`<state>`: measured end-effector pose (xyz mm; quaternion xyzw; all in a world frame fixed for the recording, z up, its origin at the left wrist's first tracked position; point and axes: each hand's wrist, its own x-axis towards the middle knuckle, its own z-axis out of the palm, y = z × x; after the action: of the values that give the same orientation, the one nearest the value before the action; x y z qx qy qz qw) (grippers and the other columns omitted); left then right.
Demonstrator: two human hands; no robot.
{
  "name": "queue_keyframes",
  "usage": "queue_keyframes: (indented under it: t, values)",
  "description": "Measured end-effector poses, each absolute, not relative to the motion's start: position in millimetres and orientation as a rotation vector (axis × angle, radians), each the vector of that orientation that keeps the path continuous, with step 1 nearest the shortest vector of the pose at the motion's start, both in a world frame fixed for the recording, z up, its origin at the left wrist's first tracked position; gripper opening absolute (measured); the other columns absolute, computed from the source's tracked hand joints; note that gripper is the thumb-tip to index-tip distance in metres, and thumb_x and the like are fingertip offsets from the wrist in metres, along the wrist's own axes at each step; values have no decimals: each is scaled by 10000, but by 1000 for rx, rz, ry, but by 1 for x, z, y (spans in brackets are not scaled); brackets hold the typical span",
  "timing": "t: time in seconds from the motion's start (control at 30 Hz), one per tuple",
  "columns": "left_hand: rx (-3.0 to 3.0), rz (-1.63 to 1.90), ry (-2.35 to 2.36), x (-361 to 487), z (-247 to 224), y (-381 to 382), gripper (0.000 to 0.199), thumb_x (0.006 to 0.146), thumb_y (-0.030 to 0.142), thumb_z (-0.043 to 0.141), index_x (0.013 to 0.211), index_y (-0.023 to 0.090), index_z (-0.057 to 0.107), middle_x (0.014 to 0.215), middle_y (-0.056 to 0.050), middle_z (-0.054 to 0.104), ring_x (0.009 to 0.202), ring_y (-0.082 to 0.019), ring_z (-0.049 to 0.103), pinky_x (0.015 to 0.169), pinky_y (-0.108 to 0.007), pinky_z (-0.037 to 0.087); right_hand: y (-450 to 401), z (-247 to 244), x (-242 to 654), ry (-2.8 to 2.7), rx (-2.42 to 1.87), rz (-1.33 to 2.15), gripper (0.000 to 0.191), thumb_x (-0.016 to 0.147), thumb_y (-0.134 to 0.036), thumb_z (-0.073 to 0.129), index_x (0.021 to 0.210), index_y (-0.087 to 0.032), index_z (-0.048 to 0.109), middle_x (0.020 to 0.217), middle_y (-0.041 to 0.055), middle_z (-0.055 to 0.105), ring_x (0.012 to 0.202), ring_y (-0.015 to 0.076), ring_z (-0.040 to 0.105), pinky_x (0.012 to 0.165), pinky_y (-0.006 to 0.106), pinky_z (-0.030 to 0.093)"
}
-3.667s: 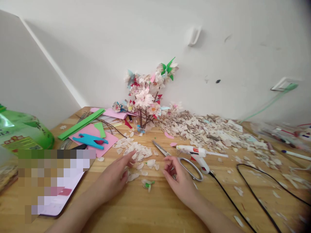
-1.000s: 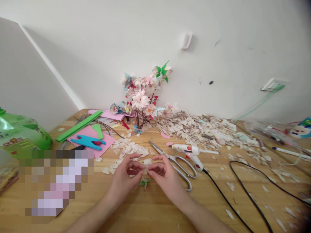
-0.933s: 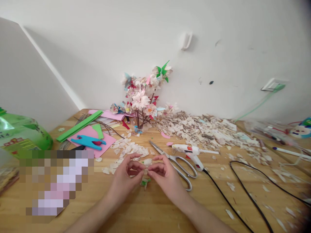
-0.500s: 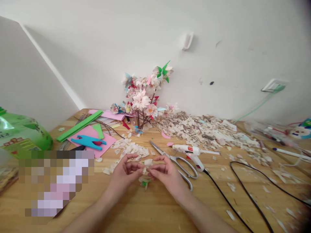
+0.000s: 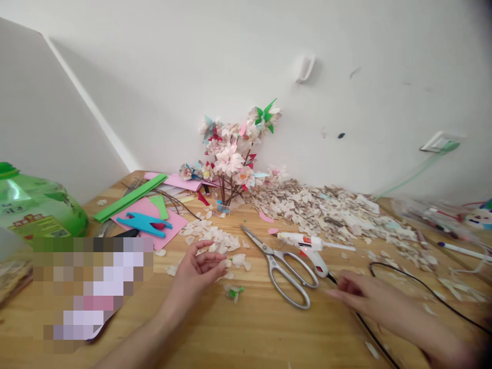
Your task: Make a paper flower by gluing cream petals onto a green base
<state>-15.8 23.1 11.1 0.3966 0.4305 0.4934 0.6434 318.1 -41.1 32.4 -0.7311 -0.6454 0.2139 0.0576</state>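
My left hand [image 5: 205, 269] is closed in a pinch on a small pale petal [image 5: 227, 263]. Several pale petals [image 5: 240, 261] lie at its fingertips, with a pile of similar ones [image 5: 215, 237] behind. A small pale piece with a green centre [image 5: 233, 292] rests on the table below the fingers. Off to the right, my right hand [image 5: 359, 297] is smeared by motion beside the black cord of a white glue gun [image 5: 313, 246]; whether it grips anything is unclear. Silver scissors [image 5: 277, 259] lie partly spread between the hands.
Artificial flowers on dark stems [image 5: 230, 161] stand at the back. A heap of dry flakes [image 5: 326, 205] spreads to their right. At left are coloured paper [image 5: 175, 225], a blue plastic piece [image 5: 144, 224], a green bottle [image 5: 57, 205] and a pixelated patch.
My right hand has parted from the left and moved right, towards the glue gun's cord. The left hand stays nearly in place, and the green-centred piece now shows uncovered.
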Motion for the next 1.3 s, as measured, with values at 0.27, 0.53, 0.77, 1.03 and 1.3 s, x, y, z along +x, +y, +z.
queue_keyframes:
  t: [0.27,0.53,0.77,1.03,1.3]
  values:
    - [1111,1222,970,-17,11,18,453,637,187,686,1012,212,433,721,28,659,717,-117,620,713,-261,479,-43,41,296,-1788,-2046,808,306,707,-515,556,660,-214,535,615,15,594,591,186,536,549,282,384]
    - [1787,1277,761,-15,13,0,468,740,67,563,1100,304,381,780,55,642,821,-104,597,923,-309,348,-27,43,175,-1016,-1009,1752,305,696,-251,681,938,-215,499,856,24,650,751,156,616,712,309,465]
    - [1852,1146,740,-19,14,-2,465,757,62,542,1103,325,377,804,47,621,788,-110,607,877,-305,385,-19,29,158,-845,-928,1809,350,619,-143,737,877,-191,506,732,-20,674,632,128,637,640,264,459]
    - [1245,982,569,-18,8,4,465,728,130,580,1129,281,399,953,-36,565,879,-195,581,773,-375,465,-16,25,153,-843,-997,1650,363,603,-186,752,817,-193,459,677,-25,686,610,119,623,631,260,457]
    - [1055,1065,739,-10,2,8,539,631,151,703,1063,267,402,889,15,534,661,-84,581,637,-257,486,-17,19,154,-919,-1144,1481,387,598,-207,748,829,-210,438,658,-52,678,612,100,604,644,237,451]
